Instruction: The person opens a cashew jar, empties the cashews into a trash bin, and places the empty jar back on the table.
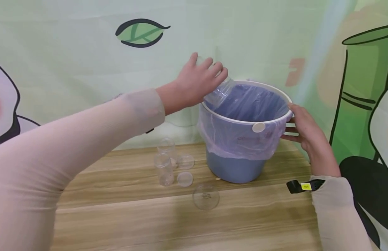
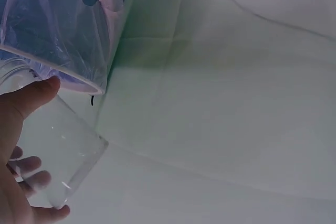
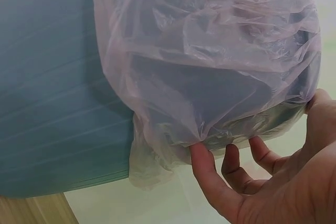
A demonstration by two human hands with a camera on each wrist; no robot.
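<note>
In my left hand (image 1: 201,80) I grip a clear plastic jar (image 1: 221,92), tipped so its mouth points down over the bin's opening. The left wrist view shows the jar (image 2: 63,145) between thumb and fingers, its inside looking bare. A blue trash bin (image 1: 236,169) with a white rim stands on the table, lined with a thin pinkish bag (image 1: 237,143) folded over the outside. My right hand (image 1: 310,130) holds the bin's right side, thumb at the rim. The right wrist view shows its fingertips (image 3: 202,153) against the bag.
Left of the bin, two clear jars (image 1: 164,170) stand on the wood-grain table (image 1: 134,223). Two small round lids (image 1: 185,179) lie beside them, and a larger clear disc (image 1: 206,197) lies nearer me. A printed cloth backdrop (image 1: 87,52) hangs close behind the bin.
</note>
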